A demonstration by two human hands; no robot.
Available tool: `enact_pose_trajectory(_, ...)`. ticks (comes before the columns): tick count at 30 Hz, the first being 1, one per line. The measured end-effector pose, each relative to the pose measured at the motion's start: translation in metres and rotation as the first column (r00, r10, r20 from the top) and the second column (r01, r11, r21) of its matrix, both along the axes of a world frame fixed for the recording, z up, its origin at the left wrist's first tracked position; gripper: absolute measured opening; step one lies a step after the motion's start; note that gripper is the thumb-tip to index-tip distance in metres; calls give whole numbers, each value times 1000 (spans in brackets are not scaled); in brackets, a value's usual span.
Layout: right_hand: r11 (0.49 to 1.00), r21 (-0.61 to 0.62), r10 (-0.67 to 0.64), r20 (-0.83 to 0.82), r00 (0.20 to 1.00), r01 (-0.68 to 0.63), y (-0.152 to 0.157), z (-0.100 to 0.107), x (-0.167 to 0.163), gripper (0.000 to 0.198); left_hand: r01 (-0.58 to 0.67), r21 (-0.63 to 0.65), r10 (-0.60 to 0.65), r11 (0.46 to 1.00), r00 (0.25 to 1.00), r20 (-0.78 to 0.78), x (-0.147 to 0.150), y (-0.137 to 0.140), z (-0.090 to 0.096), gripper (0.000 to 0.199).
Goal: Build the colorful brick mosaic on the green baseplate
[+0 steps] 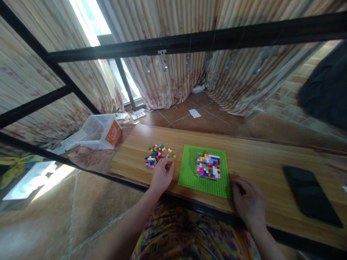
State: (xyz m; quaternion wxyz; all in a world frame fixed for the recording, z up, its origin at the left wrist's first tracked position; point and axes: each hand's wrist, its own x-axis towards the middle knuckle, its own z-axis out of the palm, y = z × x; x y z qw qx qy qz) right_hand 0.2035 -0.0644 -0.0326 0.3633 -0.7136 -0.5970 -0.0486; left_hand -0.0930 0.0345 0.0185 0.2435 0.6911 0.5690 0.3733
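Taking the green baseplate (pixel 206 169) as landmark. On its middle, a raised block of coloured bricks (pixel 208 165), barring a low pass straight across. Just left of it, a loose pile of small bricks (pixel 157 155) with the left hand (pixel 162 175) at its near edge; narrow bare strip of wooden table (pixel 257 155) between pile and plate. At its near right corner, the right hand (pixel 248 202). Behind it, open wood to the far edge. Well right of it, a dark phone (pixel 311 195); bare wood between. Overhead, a black bar (pixel 189 39).
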Motion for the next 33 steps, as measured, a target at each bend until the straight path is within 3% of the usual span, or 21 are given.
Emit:
enact_pose_trajectory(3,1000,7,-3,14,1000,3,0,0,0,26,-3,4,3,1000,992,-126,-14,-6,-6,11)
enact_pose_trajectory(9,1000,-3,-14,25,1000,15,0,3,-2,26,11,-25,-18,1000,939,-343,-8,-7,-7,11)
enact_pose_trajectory(16,1000,6,-9,9,1000,9,0,5,-2,24,15,-48,-33,999,922,-386,-13,-3,-6,16)
enact_pose_trajectory(20,1000,9,5,12,1000,-5,1,4,-2,24,22,-41,-32,999,967,-253,-9,-3,1,13)
enact_pose_trajectory(26,1000,-4,-20,10,1000,20,0,2,-2,23,179,-58,-173,982,981,90,27,0,18,11)
enact_pose_trajectory(33,1000,-13,-8,-1,1000,8,0,3,-2,21,247,-2,-242,969,953,183,66,12,17,11)
